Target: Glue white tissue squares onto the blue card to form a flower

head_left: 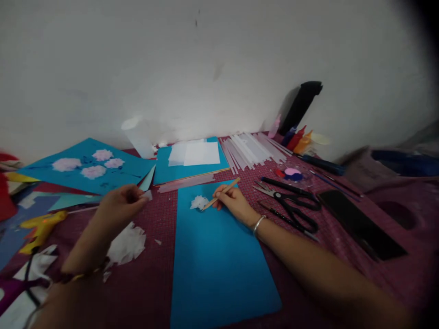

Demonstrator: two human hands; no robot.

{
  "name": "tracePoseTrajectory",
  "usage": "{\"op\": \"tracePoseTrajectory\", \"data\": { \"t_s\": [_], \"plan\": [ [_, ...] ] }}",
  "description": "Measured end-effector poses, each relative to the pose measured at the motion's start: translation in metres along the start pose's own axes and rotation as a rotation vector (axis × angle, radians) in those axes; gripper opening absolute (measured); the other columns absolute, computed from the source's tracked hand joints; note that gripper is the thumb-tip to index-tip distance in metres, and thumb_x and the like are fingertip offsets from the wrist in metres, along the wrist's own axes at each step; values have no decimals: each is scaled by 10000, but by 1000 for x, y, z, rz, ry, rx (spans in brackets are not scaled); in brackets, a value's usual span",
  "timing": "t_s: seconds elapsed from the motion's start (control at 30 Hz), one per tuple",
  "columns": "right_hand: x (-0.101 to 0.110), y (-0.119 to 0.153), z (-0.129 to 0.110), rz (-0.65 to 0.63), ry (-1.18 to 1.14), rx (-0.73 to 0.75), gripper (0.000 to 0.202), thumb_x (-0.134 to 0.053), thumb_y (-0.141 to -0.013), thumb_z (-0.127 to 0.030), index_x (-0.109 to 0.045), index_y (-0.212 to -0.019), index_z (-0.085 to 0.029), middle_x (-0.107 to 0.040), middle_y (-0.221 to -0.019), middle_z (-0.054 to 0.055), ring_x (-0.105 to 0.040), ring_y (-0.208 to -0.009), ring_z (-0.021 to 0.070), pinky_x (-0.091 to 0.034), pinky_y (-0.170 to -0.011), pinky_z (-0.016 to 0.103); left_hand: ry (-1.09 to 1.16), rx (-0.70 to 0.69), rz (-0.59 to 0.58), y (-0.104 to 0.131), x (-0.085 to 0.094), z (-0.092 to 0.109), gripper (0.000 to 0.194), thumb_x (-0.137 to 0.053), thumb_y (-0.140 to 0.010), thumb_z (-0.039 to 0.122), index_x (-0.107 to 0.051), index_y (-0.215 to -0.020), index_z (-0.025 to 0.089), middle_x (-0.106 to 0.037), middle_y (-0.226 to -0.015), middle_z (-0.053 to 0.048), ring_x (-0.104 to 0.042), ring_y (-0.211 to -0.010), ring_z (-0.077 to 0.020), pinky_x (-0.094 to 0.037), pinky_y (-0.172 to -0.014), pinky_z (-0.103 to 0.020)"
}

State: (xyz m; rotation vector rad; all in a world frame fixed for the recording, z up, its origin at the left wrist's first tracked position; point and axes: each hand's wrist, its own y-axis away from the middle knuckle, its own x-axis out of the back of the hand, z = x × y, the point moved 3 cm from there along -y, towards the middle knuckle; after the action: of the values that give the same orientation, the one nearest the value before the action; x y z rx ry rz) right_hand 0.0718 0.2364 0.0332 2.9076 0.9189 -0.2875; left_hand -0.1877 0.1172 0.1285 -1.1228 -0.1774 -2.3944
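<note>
My right hand (233,201) is closed around a thin wooden stick (228,188), whose lower tip meets the edge of a small white paper flower (199,202). That flower lies near the top of a blue sheet (219,269). Left of the sheet, my left hand (128,201) is raised with a small piece of white paper (147,195) pinched between its fingertips. Below that hand, a pile of white paper pieces (127,244) rests on the dark red tablecloth (147,283).
A yellow glue gun (43,230) lies at the left, below a blue sheet with paper flowers (68,164). White strips (254,148) lie at the back. Black scissors (291,203), a phone (360,224), brushes and paint bottles (298,139) are at the right.
</note>
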Motion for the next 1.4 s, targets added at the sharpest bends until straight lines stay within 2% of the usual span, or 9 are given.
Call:
{"op": "tracePoseTrajectory", "data": {
  "t_s": [0.13,0.3,0.43,0.57,0.7,0.83,1.03,1.27,1.4],
  "plan": [
    [-1,1,2,-18,48,14,117,-566,-781,-290,-552,-761,-176,-612,-571,-22,-540,-470,97,-431,-474,216,239,-47,-39,-3,-51,24,205,-642,-656,372,-550,-693,193,-548,-639,35,-500,-600,-127,-380,-571,-243],
    [-2,1,4,-30,94,12,88,-530,-813,-255,-544,-784,-173,-610,-602,-21,-541,-489,91,-425,-482,205,439,-1,-121,-3,-88,17,211,-686,-652,360,-575,-710,190,-556,-681,33,-518,-643,-127,-404,-619,-248],
    [-1,-2,7,-28,111,43,94,-512,-836,-258,-548,-834,-171,-631,-656,-14,-528,-475,83,-406,-469,201,441,42,-178,-4,-93,5,231,-704,-632,396,-624,-708,193,-613,-722,15,-552,-712,-152,-425,-681,-265],
    [-1,-3,8,-33,127,60,132,-510,-855,-286,-566,-888,-172,-641,-718,-3,-533,-481,81,-402,-465,202,321,-8,-227,-4,-90,2,200,-668,-653,384,-643,-714,196,-632,-743,4,-559,-725,-163,-422,-693,-280],
    [-1,-4,8,-34,140,67,139,-505,-863,-288,-574,-903,-174,-637,-733,-5,-531,-472,71,-391,-448,189,250,-93,-360,3,-95,12,165,-631,-673,363,-652,-698,201,-637,-719,-3,-562,-689,-169,-423,-647,-282],
    [-1,-5,7,-27,146,72,131,-511,-859,-272,-584,-889,-167,-631,-724,-8,-534,-468,66,-395,-440,181,323,-72,-500,13,-111,26,211,-625,-654,376,-657,-765,199,-640,-703,-10,-570,-643,-169,-433,-588,-275],
    [0,1,2,56,50,96,124,-527,-839,-289,-568,-856,-173,-627,-672,-16,-539,-473,71,-428,-460,185,172,-100,-361,8,-125,20,302,-588,-631,293,-575,-916,193,-511,-608,54,-502,-545,-134,-382,-531,-256],
    [-10,10,-3,-24,39,157,134,-549,-830,-315,-555,-812,-182,-599,-665,-13,-598,-585,108,-474,-524,215,66,-143,-369,5,-131,12,316,-581,-655,301,-561,-951,192,-536,-665,36,-534,-596,-151,-391,-569,-274],
    [-11,12,-4,-27,88,181,101,-539,-840,-284,-558,-825,-186,-594,-687,-13,-595,-590,100,-479,-528,211,198,-123,-417,9,-122,15,225,-621,-634,316,-557,-817,202,-522,-627,49,-505,-562,-130,-373,-528,-245]
  ]
}}
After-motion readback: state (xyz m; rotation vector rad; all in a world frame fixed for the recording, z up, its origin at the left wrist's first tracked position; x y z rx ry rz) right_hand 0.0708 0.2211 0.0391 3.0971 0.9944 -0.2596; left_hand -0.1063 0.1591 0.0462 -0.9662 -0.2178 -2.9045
